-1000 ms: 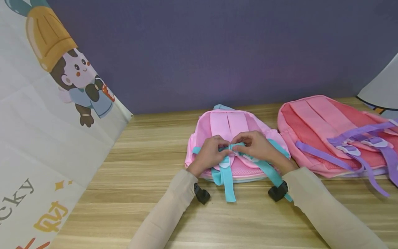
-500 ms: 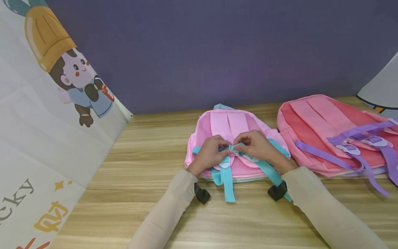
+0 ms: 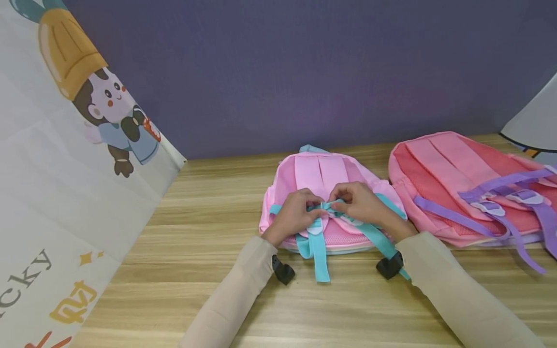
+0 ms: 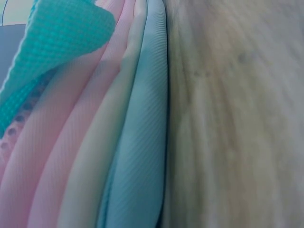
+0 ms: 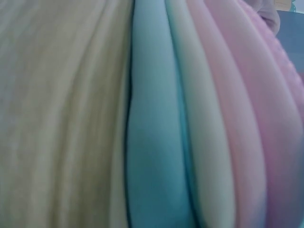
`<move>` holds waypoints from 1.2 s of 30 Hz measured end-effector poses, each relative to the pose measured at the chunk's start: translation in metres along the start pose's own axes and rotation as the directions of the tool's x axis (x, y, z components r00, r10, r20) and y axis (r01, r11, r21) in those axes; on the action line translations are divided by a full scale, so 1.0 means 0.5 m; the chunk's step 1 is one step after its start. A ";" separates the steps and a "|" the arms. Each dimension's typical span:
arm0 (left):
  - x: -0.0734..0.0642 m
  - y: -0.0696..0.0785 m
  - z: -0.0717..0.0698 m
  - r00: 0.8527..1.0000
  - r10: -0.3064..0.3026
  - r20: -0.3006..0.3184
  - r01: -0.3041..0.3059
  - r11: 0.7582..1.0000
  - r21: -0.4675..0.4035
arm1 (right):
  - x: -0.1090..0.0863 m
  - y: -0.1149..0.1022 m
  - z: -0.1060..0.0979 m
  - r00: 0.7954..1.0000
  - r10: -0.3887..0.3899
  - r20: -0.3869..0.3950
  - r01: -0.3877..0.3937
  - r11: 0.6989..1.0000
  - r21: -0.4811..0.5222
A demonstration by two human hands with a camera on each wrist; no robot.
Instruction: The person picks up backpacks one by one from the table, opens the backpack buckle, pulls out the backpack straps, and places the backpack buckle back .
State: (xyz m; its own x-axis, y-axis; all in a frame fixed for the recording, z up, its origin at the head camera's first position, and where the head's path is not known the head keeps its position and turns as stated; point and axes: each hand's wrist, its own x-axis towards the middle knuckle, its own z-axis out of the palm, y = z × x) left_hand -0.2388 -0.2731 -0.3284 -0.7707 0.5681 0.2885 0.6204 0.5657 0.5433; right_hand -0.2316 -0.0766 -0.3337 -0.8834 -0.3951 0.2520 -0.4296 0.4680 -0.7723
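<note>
1. Two hands meet over the small pink fabric backpack (image 3: pixel 324 179), which lies straps-up on the wooden table (image 3: pixel 209 227), toward its far edge and near the middle of its width.
2. Between the hands runs a thin teal webbing strap (image 3: pixel 325 206) stretched across the backpack's back panel. The left hand (image 3: pixel 293 215) pinches it from the left with curled fingers, and the right hand (image 3: pixel 359 204) pinches it from the right, thumb and fingertips closed on the webbing; the fingertips of both hands nearly touch at the strap's middle.
3. Teal shoulder straps (image 3: pixel 319 253) hang off the backpack's near side onto the table, just below the grip.
4. Writing: on the cartoon-printed cloth (image 3: pixel 65 193) at the table's left edge the letters "cky" can be read, with yellow characters below that are too cut off to make out.
5. Both forearms, in beige sleeves, reach in from the near edge and angle inward; wrists sit low at the backpack's near edge, each with a black camera mount beneath it.
6. Wrist views show only close, blurred folds of pink and teal fabric (image 4: pixel 137 142) against the wood.
7. One larger pink backpack with purple straps (image 3: pixel 470 188) lies at the right, just beside the small one.
</note>
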 end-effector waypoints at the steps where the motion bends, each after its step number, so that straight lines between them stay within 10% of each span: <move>1: 0.000 0.000 0.000 1.000 -0.001 0.001 0.001 1.000 -0.001 | 0.000 0.000 0.000 1.000 -0.006 -0.003 0.006 1.000 -0.001; 36: 0.000 -0.004 0.002 1.000 -0.008 0.005 0.008 1.000 0.004 | 0.000 0.000 0.004 0.997 -0.068 -0.038 0.066 0.997 -0.047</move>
State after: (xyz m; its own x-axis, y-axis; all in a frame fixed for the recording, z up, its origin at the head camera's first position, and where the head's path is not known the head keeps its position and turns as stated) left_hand -0.2397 -0.2736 -0.3303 -0.7750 0.5666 0.2799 0.6147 0.5729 0.5421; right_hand -0.2312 -0.0780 -0.3348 -0.8587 -0.3958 0.3256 -0.4952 0.4773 -0.7259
